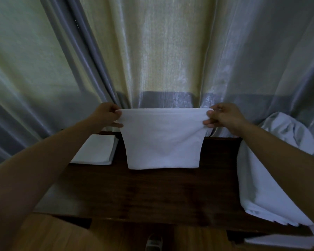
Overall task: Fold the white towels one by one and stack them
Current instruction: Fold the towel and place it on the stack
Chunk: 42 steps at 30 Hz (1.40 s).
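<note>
Two hands, left hand (108, 114) and right hand (223, 116), pinch the top corners of a folded white cloth towel (162, 140), hanging above the dark wooden table (143, 194); folded white stack (96, 149) at ten o'clock.

Ahead of you hangs a wide curtain (158, 51), silvery grey in deep folds, with a pale yellowish panel down its middle and a darker grey band low across it. Below it you see a dark wooden table (152, 192) with a glossy top, its back edge against the curtain. Under the table's near edge, light wooden floor (58, 234) shows, and a shoe (154, 241) pokes in at the bottom
</note>
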### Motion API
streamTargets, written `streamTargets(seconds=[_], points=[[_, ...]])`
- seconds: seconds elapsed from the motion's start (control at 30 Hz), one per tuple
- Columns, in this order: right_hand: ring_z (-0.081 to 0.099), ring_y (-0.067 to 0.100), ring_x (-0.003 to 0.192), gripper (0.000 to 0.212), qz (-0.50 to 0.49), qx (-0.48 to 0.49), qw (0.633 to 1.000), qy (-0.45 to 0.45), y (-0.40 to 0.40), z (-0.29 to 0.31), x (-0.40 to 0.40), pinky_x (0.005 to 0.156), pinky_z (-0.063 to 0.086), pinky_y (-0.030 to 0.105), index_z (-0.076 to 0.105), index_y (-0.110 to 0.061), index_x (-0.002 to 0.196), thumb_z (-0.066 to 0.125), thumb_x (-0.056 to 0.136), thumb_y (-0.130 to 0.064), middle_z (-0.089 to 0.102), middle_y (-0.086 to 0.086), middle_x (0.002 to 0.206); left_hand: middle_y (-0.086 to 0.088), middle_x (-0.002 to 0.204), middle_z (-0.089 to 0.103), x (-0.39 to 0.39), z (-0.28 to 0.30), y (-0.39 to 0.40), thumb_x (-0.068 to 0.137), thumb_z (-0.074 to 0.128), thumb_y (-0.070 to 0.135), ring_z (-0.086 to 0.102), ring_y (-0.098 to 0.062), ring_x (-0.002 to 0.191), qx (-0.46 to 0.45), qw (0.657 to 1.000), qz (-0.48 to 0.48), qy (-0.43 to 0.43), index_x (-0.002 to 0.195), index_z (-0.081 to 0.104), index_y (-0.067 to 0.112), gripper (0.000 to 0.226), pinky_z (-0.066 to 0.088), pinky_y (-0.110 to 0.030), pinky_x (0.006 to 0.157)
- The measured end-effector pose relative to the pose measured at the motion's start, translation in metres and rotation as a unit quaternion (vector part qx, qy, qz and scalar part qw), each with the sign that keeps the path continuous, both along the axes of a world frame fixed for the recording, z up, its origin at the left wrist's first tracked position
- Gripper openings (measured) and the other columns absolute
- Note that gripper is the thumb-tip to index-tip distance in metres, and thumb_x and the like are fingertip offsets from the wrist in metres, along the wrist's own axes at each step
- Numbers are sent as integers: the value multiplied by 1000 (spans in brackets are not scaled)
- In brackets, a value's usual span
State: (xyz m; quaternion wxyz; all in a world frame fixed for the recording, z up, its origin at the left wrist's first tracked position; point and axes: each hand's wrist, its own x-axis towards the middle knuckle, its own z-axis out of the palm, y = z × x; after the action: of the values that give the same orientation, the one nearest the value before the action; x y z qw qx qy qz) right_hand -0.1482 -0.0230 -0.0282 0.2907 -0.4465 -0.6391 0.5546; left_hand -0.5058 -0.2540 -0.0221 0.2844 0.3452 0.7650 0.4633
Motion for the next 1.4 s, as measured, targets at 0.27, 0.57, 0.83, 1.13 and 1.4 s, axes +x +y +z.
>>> streamTargets(seconds=[0.27,0.57,0.83,1.13,1.4], points=[[77,34,72,10,-8,13,999,39,18,8,-16,59,63,37,61,-6,91,70,93,-5,69,26,82,-11,95,53,-16,2,27,99,59,2,62,-30,96,41,999,15,-14,96,58,-1,5,64,-31,67],[78,29,79,4,4,66,997,49,-32,-9,20,68,64,32,64,-4,97,65,96,0,73,21,90,-19,88,63,-7,-25,-27,97,64,6,65,-26,85,63,979,-96,171,98,66,-1,7,58,-38,79],[75,15,72,14,106,120,978,-131,-144,-150,101,69,63,36,68,-17,90,69,93,-4,74,2,81,14,98,66,73,-163,-160,101,57,15,66,-1,80,-115,960,-164,198,104,62,41,26,53,-19,63],[69,11,67,7,191,87,945,-249,-202,-212,135,65,54,24,69,-18,92,70,94,-12,71,1,75,11,93,66,118,-250,-216,104,51,21,65,-4,81,-222,945,-173,166,98,58,39,21,55,-25,71],[65,-4,85,13,211,111,931,-276,-202,-226,140,71,47,10,70,-26,92,71,93,-12,70,-12,87,10,94,67,110,-247,-210,103,54,21,64,-6,83,-223,929,-223,195,100,57,37,17,53,-28,75]])
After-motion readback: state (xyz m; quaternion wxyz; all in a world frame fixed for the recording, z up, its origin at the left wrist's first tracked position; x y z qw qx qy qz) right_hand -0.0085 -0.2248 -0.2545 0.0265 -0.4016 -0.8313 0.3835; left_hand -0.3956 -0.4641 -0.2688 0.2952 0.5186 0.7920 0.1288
